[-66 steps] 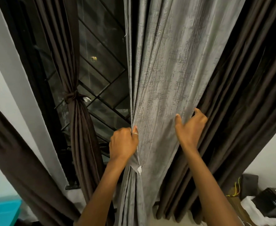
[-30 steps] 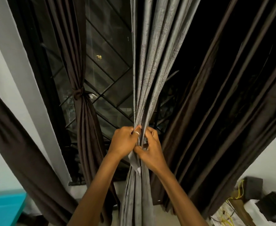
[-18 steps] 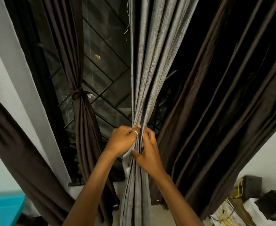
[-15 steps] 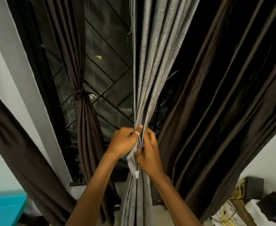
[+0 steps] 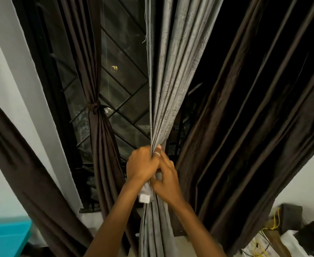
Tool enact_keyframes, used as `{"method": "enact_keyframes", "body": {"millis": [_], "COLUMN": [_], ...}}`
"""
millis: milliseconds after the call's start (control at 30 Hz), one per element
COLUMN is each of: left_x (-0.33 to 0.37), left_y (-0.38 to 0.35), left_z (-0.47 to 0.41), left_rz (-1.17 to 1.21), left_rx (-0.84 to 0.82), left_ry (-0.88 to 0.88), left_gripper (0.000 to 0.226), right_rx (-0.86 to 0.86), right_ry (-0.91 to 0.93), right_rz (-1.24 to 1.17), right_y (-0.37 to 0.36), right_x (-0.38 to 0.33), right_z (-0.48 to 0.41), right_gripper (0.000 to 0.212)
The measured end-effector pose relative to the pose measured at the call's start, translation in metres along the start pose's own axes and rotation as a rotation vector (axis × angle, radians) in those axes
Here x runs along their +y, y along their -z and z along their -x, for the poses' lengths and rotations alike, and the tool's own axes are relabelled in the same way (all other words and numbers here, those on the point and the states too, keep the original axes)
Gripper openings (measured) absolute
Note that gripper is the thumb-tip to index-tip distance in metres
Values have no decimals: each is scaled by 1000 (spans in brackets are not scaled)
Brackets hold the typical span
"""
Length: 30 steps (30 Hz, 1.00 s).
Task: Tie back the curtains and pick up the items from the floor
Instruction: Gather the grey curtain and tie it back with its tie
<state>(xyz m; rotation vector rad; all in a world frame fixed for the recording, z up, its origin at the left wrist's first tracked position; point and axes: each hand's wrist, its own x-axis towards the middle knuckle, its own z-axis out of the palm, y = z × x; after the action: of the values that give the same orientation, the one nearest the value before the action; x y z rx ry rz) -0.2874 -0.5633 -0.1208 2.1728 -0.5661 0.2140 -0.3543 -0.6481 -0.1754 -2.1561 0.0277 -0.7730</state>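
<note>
A grey textured curtain (image 5: 171,80) hangs in the middle, gathered into a tight bundle of folds. My left hand (image 5: 142,165), with a ring on one finger, is clenched around the bundle at waist height. Pressed against it from the right, my right hand (image 5: 166,182) grips the same bundle a little lower. A small pale strip with a white tag (image 5: 144,196) dangles under my hands. A dark brown curtain (image 5: 94,75) at the left is tied back with a knot (image 5: 94,108). Another dark brown curtain (image 5: 254,117) hangs loose on the right.
A window with a dark diagonal grille (image 5: 122,86) shows behind the curtains. A brown fabric panel (image 5: 22,164) crosses the lower left before a white wall. A turquoise surface (image 5: 4,236) sits bottom left. Dark boxes, yellow wires (image 5: 275,221) and papers lie bottom right.
My right hand pulled the spread grey curtain in toward my left hand, gathering it into a narrow bundle. Since then both hands have closed tighter together around it.
</note>
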Motion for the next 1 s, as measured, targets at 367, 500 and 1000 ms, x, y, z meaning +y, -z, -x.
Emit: {"method": "enact_keyframes", "body": {"millis": [367, 500, 1000], "left_x": [-12, -14, -33], "left_y": [27, 38, 48], "left_z": [6, 7, -6], "left_rz": [375, 459, 386], "left_rx": [-395, -572, -562], "left_ry": [-125, -126, -113], "left_gripper": [41, 30, 55], "right_rx": [272, 125, -503], "right_ry": [-364, -470, -893], "right_rz": [-178, -286, -624], "right_y": [88, 96, 90], "right_x": [19, 19, 24], "right_z": [-77, -93, -71], "right_gripper": [26, 22, 41]}}
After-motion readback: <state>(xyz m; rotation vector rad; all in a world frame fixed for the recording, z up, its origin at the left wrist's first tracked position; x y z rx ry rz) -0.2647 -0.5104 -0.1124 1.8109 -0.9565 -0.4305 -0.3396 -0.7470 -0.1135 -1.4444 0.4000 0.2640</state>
